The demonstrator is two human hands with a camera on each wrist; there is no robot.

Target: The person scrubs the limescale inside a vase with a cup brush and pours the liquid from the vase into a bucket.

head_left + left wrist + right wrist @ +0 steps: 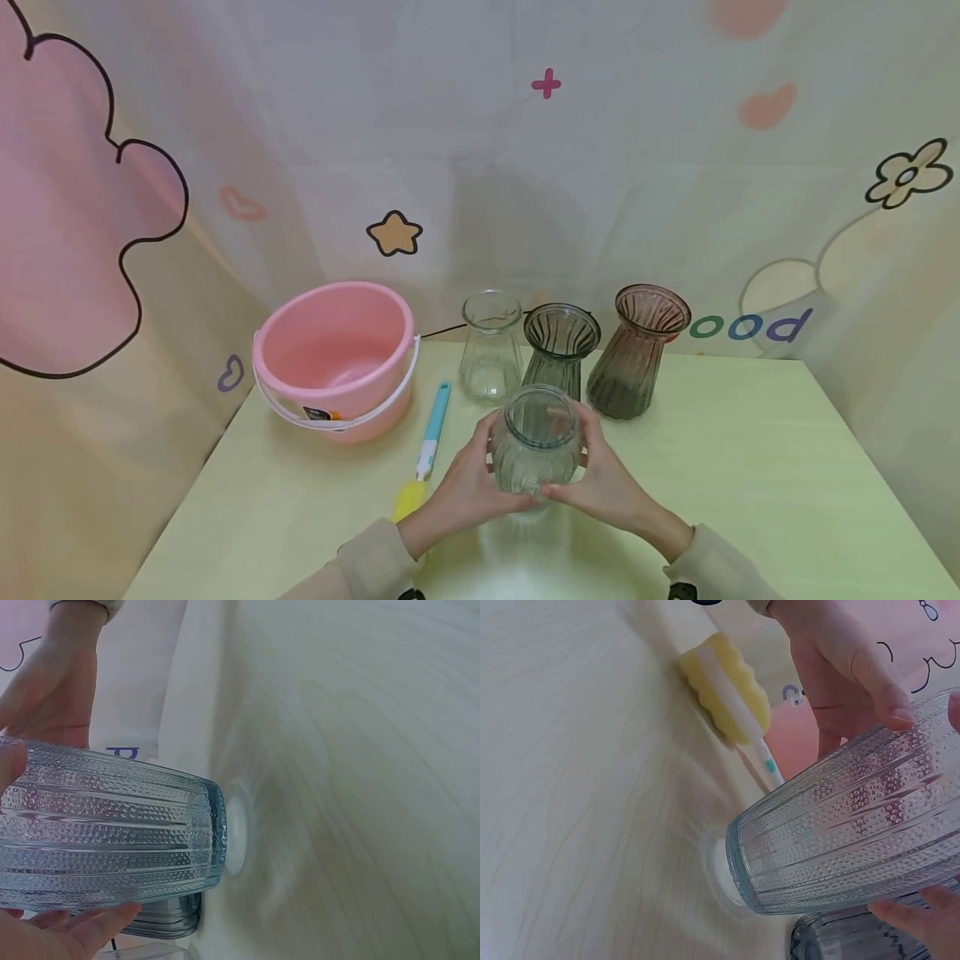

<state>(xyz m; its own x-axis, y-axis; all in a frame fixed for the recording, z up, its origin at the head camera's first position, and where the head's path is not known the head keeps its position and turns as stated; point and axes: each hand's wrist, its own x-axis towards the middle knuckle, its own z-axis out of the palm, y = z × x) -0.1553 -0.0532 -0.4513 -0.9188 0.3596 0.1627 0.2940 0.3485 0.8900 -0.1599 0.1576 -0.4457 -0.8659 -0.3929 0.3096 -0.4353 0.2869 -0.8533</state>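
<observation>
A clear, faintly bluish glass vase (528, 467) with ribbed, dotted walls is upright between both hands. My left hand (468, 487) grips its left side, with the thumb low on the front. From the right, my right hand (611, 487) holds it the same way, fingers curled round behind the glass. Both wrist views show the vase base very close to the table, with a bright patch of light beside it; whether they touch I cannot tell. Directly behind stands a dark grey glass vase (561, 337), its lower part hidden by the held one.
A clear vase (491, 367) and a reddish-brown vase (630, 371) stand at the table's back. Left of them are a pink bucket (337, 325) with a white handle and a sponge brush (432, 433) with a yellow head, partly behind my left forearm. A printed curtain (360, 150) hangs behind.
</observation>
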